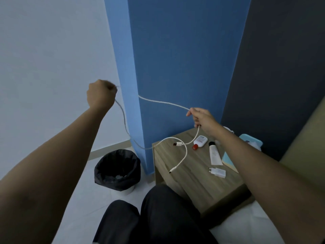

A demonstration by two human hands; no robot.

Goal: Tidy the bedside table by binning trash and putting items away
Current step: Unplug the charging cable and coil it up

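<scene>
A long white charging cable point(163, 102) stretches through the air between my two hands. My left hand point(101, 95) is raised at the left in a fist that grips one part of it. My right hand point(203, 119) pinches another part above the back of the wooden bedside table point(191, 178). From both hands the cable loops down, and its two plug ends lie on the tabletop. A white charger plug point(218, 172), a white tube with a black cap point(214, 154) and a small white bottle with a red cap point(199, 141) lie on the table.
A bin lined with a black bag point(117, 170) stands on the floor left of the table, with some trash inside. A light blue flat item point(249, 143) lies at the table's back right. A blue wall column rises behind. My knees are at the bottom centre, the bed at the right.
</scene>
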